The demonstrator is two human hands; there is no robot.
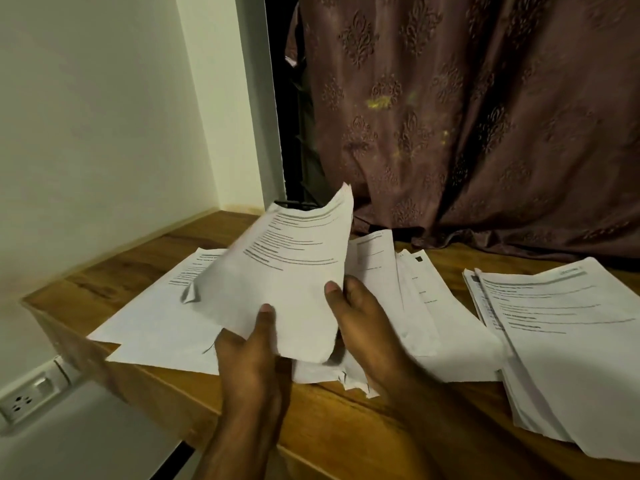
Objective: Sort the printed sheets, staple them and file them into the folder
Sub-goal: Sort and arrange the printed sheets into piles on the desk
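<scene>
A thin bundle of printed sheets point(287, 282) is lifted above the wooden table point(346, 420), its top edge curling upward. My left hand point(249, 355) grips its lower edge, thumb on top. My right hand point(360, 323) holds the bundle's right edge, thumb pressed on the front. Under the bundle, loose printed sheets point(162, 327) lie flat to the left. More sheets point(419, 306) are spread out in the middle. A thicker stack of printed sheets point(568, 344) lies at the right. No stapler or folder is in view.
A brown patterned curtain point(467, 116) hangs behind the table and drapes onto its back edge. A white wall point(104, 133) bounds the left side, with a socket plate point(31, 396) below the tabletop. The table's front edge runs diagonally under my forearms.
</scene>
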